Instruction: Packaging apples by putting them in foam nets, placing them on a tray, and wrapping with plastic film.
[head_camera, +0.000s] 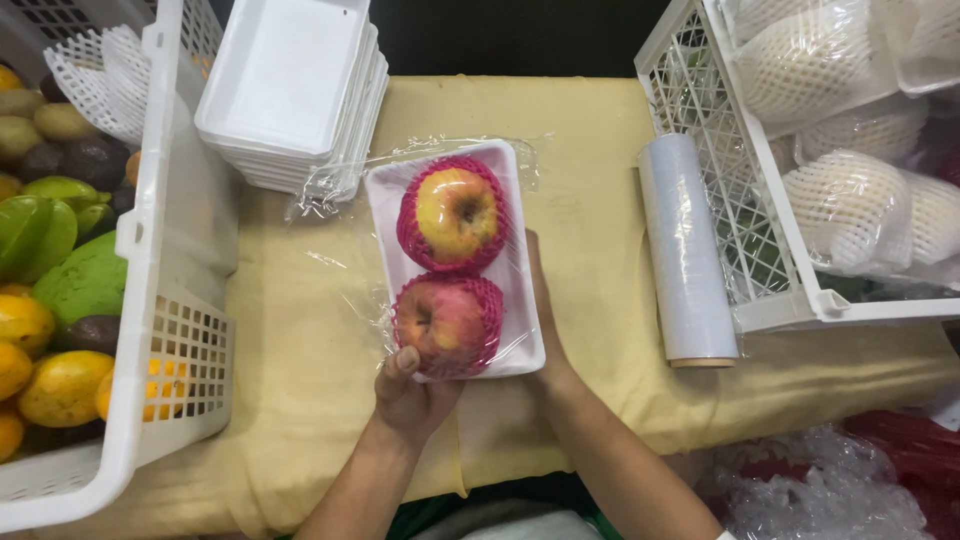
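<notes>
Tray: a white foam tray lies on the yellow cloth, held between both hands, with two apples in pink foam nets under clear film.
Left hand: the left hand grips the near corner of the tray, thumb pressed on top against the near apple, fingers curled out of sight beneath.
Right hand: the right hand lies flat along the tray's side edge; its fingers go under the tray, so I cannot tell how firmly they close.
Far apple: the far apple sits beyond both hands, held in place only by the film.
Risk, film: loose film trails past the far end toward the stack of empty trays; a pull could snag or tear it.
Risk, tilt: lifting the near end alone could roll the far apple out.
Risk, thumb: hard thumb pressure could bruise the near apple or crack the foam.
Roll: the film roll, just beyond the right hand, could roll if bumped.
</notes>
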